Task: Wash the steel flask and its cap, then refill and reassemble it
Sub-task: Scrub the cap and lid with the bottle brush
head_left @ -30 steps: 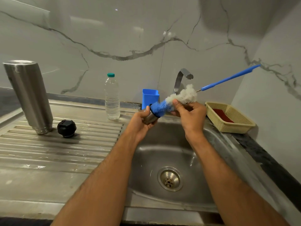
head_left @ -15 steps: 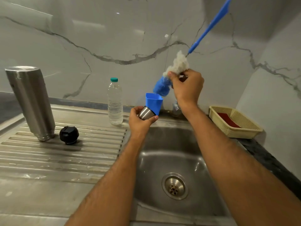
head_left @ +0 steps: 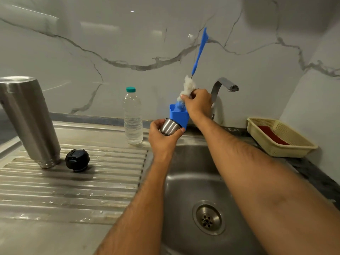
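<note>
The steel flask [head_left: 29, 120] stands upside down on the ribbed drainboard at the left, with its black stopper [head_left: 77, 160] beside it. My left hand [head_left: 161, 139] grips the small steel cap cup [head_left: 170, 126] over the sink's back edge. My right hand [head_left: 197, 103] holds the bottle brush [head_left: 188, 85] by its white and blue bristles. The brush's blue tip sits in the blue holder [head_left: 179, 116] and its blue handle points up along the wall.
A clear water bottle [head_left: 132, 118] with a teal lid stands at the back of the drainboard. The tap [head_left: 223, 87] rises behind my right hand. A cream basket [head_left: 279, 137] with a red pad sits right of the sink basin [head_left: 198, 181].
My right hand pulled the brush out of the cap cup, swung it upright and lowered its tip into the blue holder. My left hand kept the cup near the sink's back edge.
</note>
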